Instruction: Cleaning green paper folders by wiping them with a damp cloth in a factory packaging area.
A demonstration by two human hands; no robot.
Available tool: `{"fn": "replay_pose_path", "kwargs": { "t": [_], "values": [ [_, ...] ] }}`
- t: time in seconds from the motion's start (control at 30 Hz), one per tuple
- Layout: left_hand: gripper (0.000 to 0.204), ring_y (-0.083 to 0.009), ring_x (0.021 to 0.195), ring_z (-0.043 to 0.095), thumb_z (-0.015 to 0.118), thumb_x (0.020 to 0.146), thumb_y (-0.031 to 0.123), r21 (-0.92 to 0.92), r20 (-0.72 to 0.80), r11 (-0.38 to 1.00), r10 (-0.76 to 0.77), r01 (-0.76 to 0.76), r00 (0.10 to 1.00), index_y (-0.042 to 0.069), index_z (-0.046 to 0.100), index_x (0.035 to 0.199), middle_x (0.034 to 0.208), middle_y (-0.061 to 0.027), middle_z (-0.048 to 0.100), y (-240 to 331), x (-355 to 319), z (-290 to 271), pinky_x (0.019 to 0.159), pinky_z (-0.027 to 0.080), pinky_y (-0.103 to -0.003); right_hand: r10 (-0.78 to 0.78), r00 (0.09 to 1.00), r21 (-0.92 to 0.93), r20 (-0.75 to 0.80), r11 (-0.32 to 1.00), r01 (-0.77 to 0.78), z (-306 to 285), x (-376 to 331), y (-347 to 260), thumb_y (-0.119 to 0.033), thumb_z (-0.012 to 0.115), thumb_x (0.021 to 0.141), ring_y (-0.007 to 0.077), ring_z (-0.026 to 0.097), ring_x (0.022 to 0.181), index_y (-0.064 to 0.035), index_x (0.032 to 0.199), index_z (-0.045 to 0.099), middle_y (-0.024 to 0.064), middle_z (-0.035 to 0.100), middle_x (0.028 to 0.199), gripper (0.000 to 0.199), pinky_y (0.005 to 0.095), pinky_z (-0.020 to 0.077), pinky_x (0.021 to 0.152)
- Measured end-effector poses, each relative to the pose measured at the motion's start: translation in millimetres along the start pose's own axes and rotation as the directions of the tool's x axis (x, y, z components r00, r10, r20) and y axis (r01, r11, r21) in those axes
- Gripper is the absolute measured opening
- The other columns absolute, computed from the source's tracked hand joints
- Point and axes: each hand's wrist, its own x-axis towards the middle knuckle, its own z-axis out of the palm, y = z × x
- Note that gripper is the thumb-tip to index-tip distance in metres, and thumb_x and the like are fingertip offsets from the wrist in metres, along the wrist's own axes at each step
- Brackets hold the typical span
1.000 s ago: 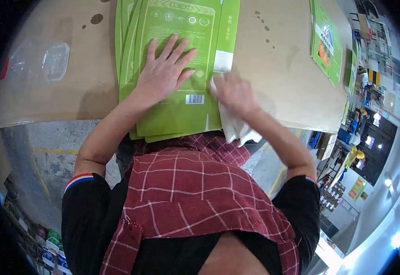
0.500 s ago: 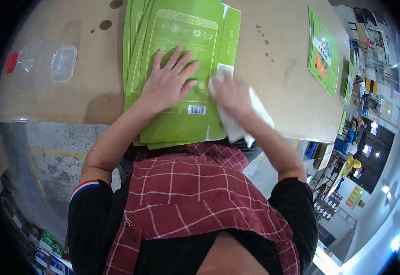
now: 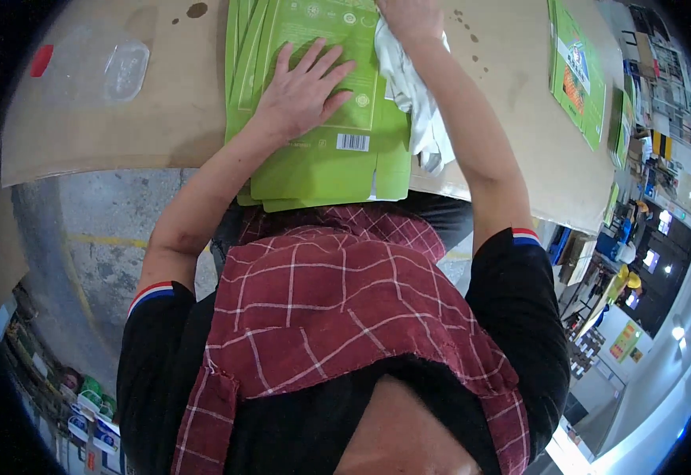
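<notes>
Nearest the camera: red-and-white checked apron (image 3: 337, 317) over a black shirt; both forearms run up from it to the brown cardboard-covered table (image 3: 179, 119). Stack of flattened green cartons (image 3: 322, 162) lies on the table, its near edge overhanging the table edge above the apron. Left hand (image 3: 306, 91) lies palm-down on the top carton, fingers spread flat, gripping nothing, pressing the sheet. Right hand (image 3: 410, 16) sits further out, at the stack's far right, partly cut by the picture edge; closed around a white cloth (image 3: 417, 103), which trails back down the stack's right side toward the table edge. Far left on the table: clear plastic tray (image 3: 124, 59). Far right: another green printed carton (image 3: 577, 71), well apart from the stack
</notes>
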Motion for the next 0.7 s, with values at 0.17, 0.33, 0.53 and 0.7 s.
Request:
{"fn": "replay_pose_path", "kwargs": {
  "t": [0.17,0.33,0.53,0.7],
  "values": [
    [0.041,-0.0259,0.121,0.031,0.043,0.085,0.035,-0.002,-0.008,1.0,-0.03,0.03,1.0,0.014,0.043,0.12,0.128,-0.0087,0.038,-4.2,-7.5,-2.4,0.098,0.019,-0.052,-0.257,0.965,-0.206,0.052,0.943,0.262,30.1,-137.2,5.3,-0.032,0.048,0.081,0.0264,0.06,0.067,-0.0145,0.091,0.054,0.0137,0.051,0.091,0.021,0.0367,0.0505,0.051],
    [0.05,-0.0263,0.122,0.03,0.053,0.08,0.031,-0.118,-0.177,0.986,-0.135,0.115,0.975,0.011,0.038,0.124,0.128,-0.0141,0.036,-6.8,-0.9,-19.4,0.1,0.018,-0.048,-0.322,0.946,0.149,0.043,0.938,0.313,31.5,-237.9,31.9,-0.033,0.053,0.08,0.0289,0.058,0.071,-0.0085,0.09,0.055,0.0149,0.052,0.096,0.026,0.0376,0.0494,0.058],
    [0.073,-0.0284,0.116,0.037,0.068,0.07,0.026,-0.531,-0.139,0.744,-0.55,0.407,0.824,0.002,0.029,0.127,0.122,-0.0211,0.039,-21.9,-10.1,-62.1,0.096,0.028,-0.04,0.078,0.989,0.61,0.122,0.78,-0.136,2.0,-222.4,34.3,-0.03,0.059,0.077,0.0347,0.058,0.076,0.0011,0.085,0.059,0.0206,0.056,0.101,0.032,0.0379,0.0467,0.068],
    [0.077,-0.0237,0.101,0.049,0.069,0.07,0.024,-0.882,-0.026,0.374,-0.645,0.287,0.763,-0.001,0.025,0.128,0.118,-0.0179,0.044,-39.7,-13.6,-69.9,0.086,0.039,-0.031,-0.067,0.997,0.388,-0.039,0.918,0.077,23.8,-234.5,16.8,-0.037,0.055,0.078,0.0362,0.057,0.087,-0.0007,0.086,0.06,0.0251,0.051,0.109,0.038,0.0377,0.0475,0.076]
  ]
}}
